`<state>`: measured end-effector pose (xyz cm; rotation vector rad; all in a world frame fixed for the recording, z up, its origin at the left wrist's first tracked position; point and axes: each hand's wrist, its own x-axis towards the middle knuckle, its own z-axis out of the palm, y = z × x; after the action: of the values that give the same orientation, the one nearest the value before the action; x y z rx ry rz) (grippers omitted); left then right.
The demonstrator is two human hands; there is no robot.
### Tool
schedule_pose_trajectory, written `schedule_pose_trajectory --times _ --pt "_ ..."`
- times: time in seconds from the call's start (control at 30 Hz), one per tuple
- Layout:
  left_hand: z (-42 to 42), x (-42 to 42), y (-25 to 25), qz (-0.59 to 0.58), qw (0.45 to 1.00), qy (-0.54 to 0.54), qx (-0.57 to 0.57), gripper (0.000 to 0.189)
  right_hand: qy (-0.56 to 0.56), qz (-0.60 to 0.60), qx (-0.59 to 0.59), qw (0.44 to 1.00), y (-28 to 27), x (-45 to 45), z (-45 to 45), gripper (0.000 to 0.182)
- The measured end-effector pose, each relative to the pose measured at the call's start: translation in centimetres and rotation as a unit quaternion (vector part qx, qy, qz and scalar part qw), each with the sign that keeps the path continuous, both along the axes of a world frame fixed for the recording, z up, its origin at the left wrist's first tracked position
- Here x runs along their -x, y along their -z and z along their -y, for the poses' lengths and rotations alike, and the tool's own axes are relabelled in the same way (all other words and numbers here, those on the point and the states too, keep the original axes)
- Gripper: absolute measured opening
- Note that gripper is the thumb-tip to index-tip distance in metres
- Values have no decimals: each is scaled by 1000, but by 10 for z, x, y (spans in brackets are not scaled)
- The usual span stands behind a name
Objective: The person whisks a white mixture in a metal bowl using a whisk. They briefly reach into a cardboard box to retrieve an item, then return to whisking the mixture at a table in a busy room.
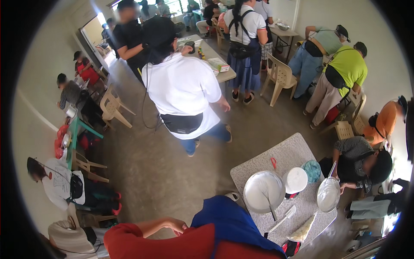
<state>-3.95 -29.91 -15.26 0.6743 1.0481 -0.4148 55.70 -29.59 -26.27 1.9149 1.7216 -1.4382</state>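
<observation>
My left hand (176, 225) rests at the edge of my blue apron (223, 217), its fingers curled and partly hidden; whether it grips the cloth I cannot tell. My right hand is out of view. At my right is a speckled table (258, 162). On it stands a metal bowl (255, 197) of white cream with a wire whisk (266, 197) leaning in it. Beside the bowl are a round white tub or cake (296, 180), a blue-green round item (311, 171), a white spatula (284, 218), a cream-filled piping bag (302, 230) and red-handled scissors (273, 163).
A co-worker (359, 155) at the table's right holds a tilted pan or bowl (328, 194) coated with white cream. A person in a white shirt (182, 90) stands ahead by another table (226, 76). Plastic chairs (279, 77) and several other people line both sides.
</observation>
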Motion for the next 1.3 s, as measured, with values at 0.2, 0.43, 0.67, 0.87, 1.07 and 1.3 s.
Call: schedule_pose_trajectory --times 0.2,0.43,0.67,0.87,1.07,1.3 --pt "-76 0 -26 25 993 117 -20 32 -14 -15 -20 1000 -6 -22 37 27" --pt "-148 -30 -59 7 978 198 -58 51 -44 -43 -69 996 4 -30 69 26" --pt "-219 -108 -78 82 952 147 -257 36 27 -11 -30 999 26 -17 89 33" --pt "-250 -211 -93 151 885 -99 -429 26 61 -9 -17 998 13 8 73 32" --pt "-251 -243 -96 251 899 -109 -342 22 101 -24 -8 995 -3 25 77 32" --pt "-259 -247 -75 181 933 -119 -289 22 159 -32 1 987 -14 41 92 32"
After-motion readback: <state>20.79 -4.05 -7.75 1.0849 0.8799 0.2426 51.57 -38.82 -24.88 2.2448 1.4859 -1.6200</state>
